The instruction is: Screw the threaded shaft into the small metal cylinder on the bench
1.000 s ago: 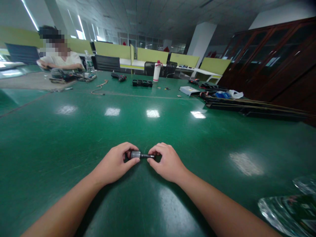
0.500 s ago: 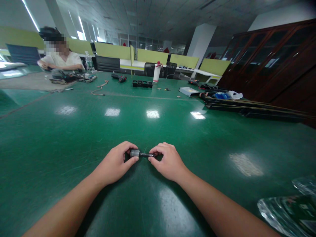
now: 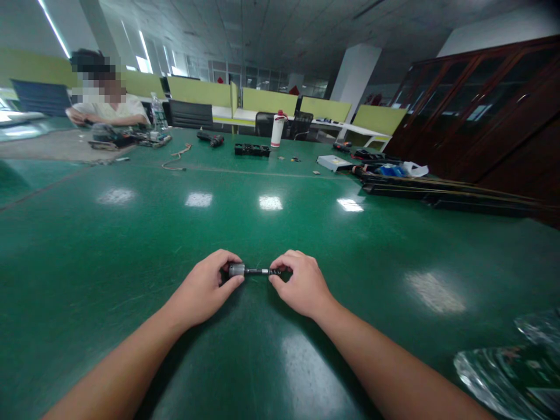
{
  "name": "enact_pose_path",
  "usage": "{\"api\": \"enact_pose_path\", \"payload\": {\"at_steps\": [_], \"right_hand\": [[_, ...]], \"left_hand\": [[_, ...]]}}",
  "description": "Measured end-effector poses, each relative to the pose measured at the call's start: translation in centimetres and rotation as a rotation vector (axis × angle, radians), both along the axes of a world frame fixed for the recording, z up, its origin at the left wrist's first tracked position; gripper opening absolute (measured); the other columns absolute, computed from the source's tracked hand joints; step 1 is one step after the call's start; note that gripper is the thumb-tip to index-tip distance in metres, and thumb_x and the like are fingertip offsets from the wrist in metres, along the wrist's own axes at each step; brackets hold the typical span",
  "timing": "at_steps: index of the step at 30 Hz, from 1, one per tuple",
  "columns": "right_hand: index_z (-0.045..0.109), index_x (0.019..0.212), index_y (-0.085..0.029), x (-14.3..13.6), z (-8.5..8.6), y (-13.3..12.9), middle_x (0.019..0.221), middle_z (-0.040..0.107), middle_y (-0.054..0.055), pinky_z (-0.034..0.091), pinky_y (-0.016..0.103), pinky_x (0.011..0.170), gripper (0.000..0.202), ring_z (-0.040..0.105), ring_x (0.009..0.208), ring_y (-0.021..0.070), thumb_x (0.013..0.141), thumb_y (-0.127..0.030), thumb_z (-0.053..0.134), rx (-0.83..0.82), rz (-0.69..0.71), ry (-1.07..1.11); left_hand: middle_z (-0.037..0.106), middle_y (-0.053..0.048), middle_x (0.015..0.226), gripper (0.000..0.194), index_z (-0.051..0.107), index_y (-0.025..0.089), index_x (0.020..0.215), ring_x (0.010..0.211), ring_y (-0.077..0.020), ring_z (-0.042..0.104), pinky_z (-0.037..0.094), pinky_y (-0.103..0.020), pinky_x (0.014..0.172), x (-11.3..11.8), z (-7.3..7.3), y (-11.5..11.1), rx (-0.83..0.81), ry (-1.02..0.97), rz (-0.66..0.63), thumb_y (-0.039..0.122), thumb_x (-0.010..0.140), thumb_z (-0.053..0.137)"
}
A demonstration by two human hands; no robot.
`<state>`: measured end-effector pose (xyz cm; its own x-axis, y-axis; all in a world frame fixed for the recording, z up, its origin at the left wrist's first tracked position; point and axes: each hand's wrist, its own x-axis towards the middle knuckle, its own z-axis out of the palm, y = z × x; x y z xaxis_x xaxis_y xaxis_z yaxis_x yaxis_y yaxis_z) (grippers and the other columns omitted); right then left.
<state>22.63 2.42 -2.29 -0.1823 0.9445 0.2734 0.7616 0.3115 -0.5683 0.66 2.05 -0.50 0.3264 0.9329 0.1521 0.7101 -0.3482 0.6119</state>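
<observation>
A small metal tool with a silver-grey cylinder [image 3: 237, 269] at its left end and a thin dark shaft [image 3: 256, 272] lies level between my hands, low over the green table [image 3: 262, 233]. My left hand [image 3: 207, 289] pinches the cylinder between thumb and fingers. At the shaft's right end, my right hand [image 3: 301, 283] grips a small dark spiral-shaped piece [image 3: 275, 272] with thumb and fingertips. Whether that piece is joined to the shaft cannot be made out.
Clear plastic bottles [image 3: 507, 373] lie at the lower right. Farther back are a white bottle [image 3: 277, 129], a black block [image 3: 252, 150], a power drill [image 3: 210, 138], a silver box [image 3: 334, 163] and long dark strips [image 3: 437, 189]. A person [image 3: 107, 108] sits at the far left.
My right hand has shifted slightly right, away from my left hand. More of the dark spiral piece and a bright section of the shaft now show.
</observation>
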Motion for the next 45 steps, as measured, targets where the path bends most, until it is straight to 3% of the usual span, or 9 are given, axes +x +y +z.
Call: {"api": "enact_pose_path", "payload": {"at_steps": [11, 18, 23, 29, 45], "right_hand": [[0.071, 0.082, -0.025, -0.07, -0.29, 0.08, 0.082, 0.067, 0.0, 0.039, 0.034, 0.08, 0.009, 0.059, 0.083, 0.0185, 0.074, -0.019, 0.071, -0.004, 0.059, 0.027], [0.07, 0.09, -0.023, -0.37, -0.18, -0.11, 0.083, 0.07, 0.0, 0.04, 0.032, 0.079, 0.017, 0.06, 0.081, 0.0167, 0.075, -0.015, 0.072, -0.016, 0.213, 0.097], [0.071, 0.087, -0.023, -0.35, -0.15, -0.17, 0.085, 0.072, 0.0, 0.039, 0.033, 0.08, 0.011, 0.059, 0.083, 0.0175, 0.077, -0.018, 0.073, -0.016, 0.247, 0.06], [0.071, 0.087, -0.023, -0.4, -0.07, -0.14, 0.085, 0.072, 0.0, 0.037, 0.033, 0.079, 0.012, 0.06, 0.082, 0.0171, 0.077, -0.017, 0.073, -0.02, 0.251, 0.048], [0.071, 0.088, -0.023, -0.6, 0.24, -0.25, 0.085, 0.072, 0.0, 0.037, 0.034, 0.083, 0.012, 0.061, 0.083, 0.0169, 0.077, -0.017, 0.072, -0.033, 0.249, 0.039]], "left_hand": [[0.064, -0.002, 0.088, 0.022, 0.063, 0.02, 0.105, 0.072, -0.0174, 0.056, 0.044, -0.028, 0.066, -0.13, -0.18, 0.08, -0.002, 0.002, -0.011, 0.03, 0.085, 0.061], [0.07, -0.001, 0.097, 0.025, 0.072, 0.023, 0.099, 0.087, -0.0169, 0.063, 0.046, -0.027, 0.077, -0.34, 0.1, 0.31, -0.059, -0.109, -0.198, 0.034, 0.094, 0.05], [0.07, 0.0, 0.089, 0.023, 0.071, 0.024, 0.101, 0.076, -0.0158, 0.061, 0.043, -0.024, 0.064, -0.17, 0.04, 0.24, -0.091, -0.072, -0.15, 0.039, 0.088, 0.06], [0.069, -0.001, 0.092, 0.023, 0.069, 0.023, 0.103, 0.081, -0.017, 0.061, 0.044, -0.025, 0.067, -0.01, 0.05, 0.11, -0.075, -0.039, -0.143, 0.032, 0.083, 0.064], [0.069, -0.003, 0.096, 0.029, 0.067, 0.022, 0.106, 0.086, -0.0192, 0.062, 0.048, -0.029, 0.077, -0.12, 0.06, 0.0, -0.036, -0.028, -0.188, 0.036, 0.08, 0.069]]}}
